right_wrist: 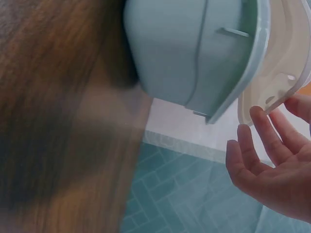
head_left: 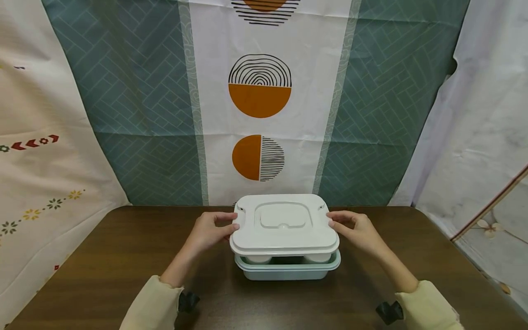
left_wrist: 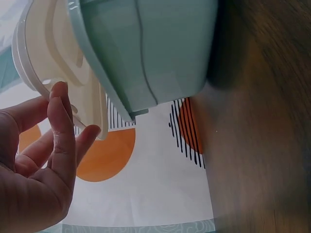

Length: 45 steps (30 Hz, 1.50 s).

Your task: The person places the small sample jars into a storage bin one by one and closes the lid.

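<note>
A white plastic lid is held over a pale green plastic box. My left hand pinches the lid's left edge between thumb and fingers. At the opposite edge, my right hand pinches the lid the same way. In the left wrist view a gap shows between the lid and the box's rim; the right wrist view shows the lid raised off the box too. Two white rounded shapes peek out between lid and box at the front; the lid hides most of the box's inside.
The box stands on a dark brown wooden table. Behind the table hangs a patterned cloth with orange half circles. Pale cloths hang at both sides. Dark straps sit at the cream sleeves.
</note>
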### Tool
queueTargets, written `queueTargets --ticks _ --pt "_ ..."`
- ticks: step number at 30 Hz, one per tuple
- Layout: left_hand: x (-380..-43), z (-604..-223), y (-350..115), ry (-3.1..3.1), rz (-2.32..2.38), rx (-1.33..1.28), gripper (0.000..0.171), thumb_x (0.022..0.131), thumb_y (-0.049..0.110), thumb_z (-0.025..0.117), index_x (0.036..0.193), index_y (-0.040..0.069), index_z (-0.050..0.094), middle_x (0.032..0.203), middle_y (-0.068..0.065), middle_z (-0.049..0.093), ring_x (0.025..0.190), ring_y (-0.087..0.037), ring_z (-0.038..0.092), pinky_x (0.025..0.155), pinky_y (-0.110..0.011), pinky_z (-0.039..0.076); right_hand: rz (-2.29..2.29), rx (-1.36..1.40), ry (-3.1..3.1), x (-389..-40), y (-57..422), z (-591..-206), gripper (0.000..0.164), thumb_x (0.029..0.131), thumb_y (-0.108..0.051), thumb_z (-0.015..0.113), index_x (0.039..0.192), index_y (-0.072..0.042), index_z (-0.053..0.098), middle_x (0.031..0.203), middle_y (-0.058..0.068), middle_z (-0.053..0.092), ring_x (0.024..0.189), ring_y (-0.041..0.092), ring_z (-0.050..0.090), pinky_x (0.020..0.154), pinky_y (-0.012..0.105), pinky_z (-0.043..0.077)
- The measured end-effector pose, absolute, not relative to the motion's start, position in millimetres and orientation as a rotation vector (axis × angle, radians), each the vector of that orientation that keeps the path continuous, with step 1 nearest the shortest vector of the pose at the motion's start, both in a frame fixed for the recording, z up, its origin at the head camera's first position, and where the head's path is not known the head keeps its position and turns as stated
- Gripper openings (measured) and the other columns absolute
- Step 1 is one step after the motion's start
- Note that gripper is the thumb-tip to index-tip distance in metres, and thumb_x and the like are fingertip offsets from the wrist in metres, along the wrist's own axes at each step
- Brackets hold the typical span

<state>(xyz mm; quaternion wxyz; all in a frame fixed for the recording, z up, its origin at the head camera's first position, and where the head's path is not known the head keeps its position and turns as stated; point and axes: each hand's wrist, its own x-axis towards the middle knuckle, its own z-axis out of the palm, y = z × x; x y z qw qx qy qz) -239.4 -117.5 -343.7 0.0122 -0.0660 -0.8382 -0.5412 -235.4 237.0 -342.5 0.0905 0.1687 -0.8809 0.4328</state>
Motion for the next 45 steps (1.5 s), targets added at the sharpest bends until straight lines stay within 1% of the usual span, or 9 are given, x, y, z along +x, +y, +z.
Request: queueTargets --ticks 2,5,10,18,27,31,34,39,45 --pt "-239.1 -345.0 -116.1 -2.638 -1.630 -0.200 0.033 0.079 0.008 0.069 0.109 -0.002 0.064 0.096 -0.018 0.066 0.058 -0.020 0.063 0.062 -0.038 0.054 1.266 0.510 -2.632 -236.1 236.6 -345.0 0.031 0.087 -0.019 0.062 0.111 0.000 0.063 0.105 0.013 0.064 0.083 0.019 0.056 0.066 0.023 0.047" --pt "-239.1 -346.2 -114.6 -2.679 -1.531 -0.202 0.032 0.078 0.009 0.070 0.109 -0.001 0.065 0.095 -0.016 0.066 0.056 -0.022 0.062 0.057 -0.033 0.052 1.229 0.523 -2.643 -237.5 235.8 -348.5 0.030 0.086 -0.017 0.063 0.111 0.000 0.063 0.103 0.012 0.065 0.081 0.019 0.056 0.065 0.024 0.047" --pt "-238.8 -348.4 -111.0 -2.731 -1.412 -0.212 0.031 0.077 0.008 0.071 0.107 0.000 0.067 0.098 -0.015 0.066 0.051 -0.017 0.059 0.050 -0.026 0.050 1.172 0.535 -2.670 -238.6 233.5 -351.7 0.029 0.086 -0.015 0.062 0.110 0.000 0.063 0.100 0.011 0.065 0.078 0.017 0.054 0.061 0.023 0.045" --pt "-235.6 -350.0 -104.5 -2.802 -1.233 -0.251 0.030 0.077 0.010 0.071 0.106 0.001 0.068 0.100 -0.014 0.066 0.048 -0.020 0.058 0.046 -0.024 0.046 1.105 0.582 -2.681 -238.7 232.9 -355.0 0.027 0.087 -0.013 0.061 0.111 0.000 0.062 0.093 0.008 0.064 0.074 0.014 0.050 0.060 0.022 0.042" --pt "-233.5 -349.6 -97.2 -2.841 -1.139 -0.277 0.031 0.078 0.012 0.071 0.107 0.002 0.067 0.095 -0.011 0.067 0.047 -0.015 0.056 0.046 -0.024 0.045 1.054 0.593 -2.668 -238.2 234.6 -357.7 0.027 0.086 -0.010 0.061 0.111 0.000 0.062 0.097 0.010 0.064 0.076 0.013 0.052 0.064 0.022 0.043" --pt "-232.2 -349.4 -94.4 -2.845 -0.993 -0.324 0.031 0.077 0.016 0.072 0.105 0.003 0.069 0.100 -0.012 0.067 0.074 -0.022 0.064 0.063 -0.034 0.050 1.052 0.598 -2.672 -236.3 235.4 -358.6 0.027 0.086 -0.010 0.060 0.112 0.000 0.062 0.098 0.010 0.064 0.074 0.013 0.050 0.062 0.022 0.042" --pt "-231.4 -349.4 -92.6 -2.847 -0.893 -0.348 0.030 0.077 0.018 0.072 0.104 0.003 0.069 0.104 -0.012 0.066 0.094 -0.026 0.061 0.075 -0.040 0.048 1.044 0.591 -2.679 -235.1 235.6 -359.4 0.028 0.087 -0.011 0.060 0.113 -0.001 0.062 0.100 0.010 0.064 0.074 0.012 0.048 0.061 0.021 0.041" --pt "-230.6 -349.8 -91.5 -2.857 -0.894 -0.339 0.030 0.077 0.018 0.072 0.104 0.003 0.069 0.105 -0.013 0.066 0.096 -0.026 0.061 0.075 -0.040 0.048 1.040 0.585 -2.673 -235.0 235.5 -361.9 0.028 0.086 -0.011 0.061 0.112 -0.001 0.062 0.099 0.009 0.064 0.073 0.011 0.048 0.061 0.021 0.041" --pt "-231.0 -351.3 -93.4 -2.847 -0.929 -0.333 0.030 0.077 0.018 0.073 0.103 0.003 0.069 0.105 -0.013 0.066 0.098 -0.027 0.061 0.073 -0.038 0.049 1.018 0.595 -2.661 -236.4 234.7 -364.8 0.027 0.085 -0.009 0.061 0.111 -0.001 0.063 0.091 0.005 0.062 0.071 0.009 0.046 0.059 0.021 0.039"
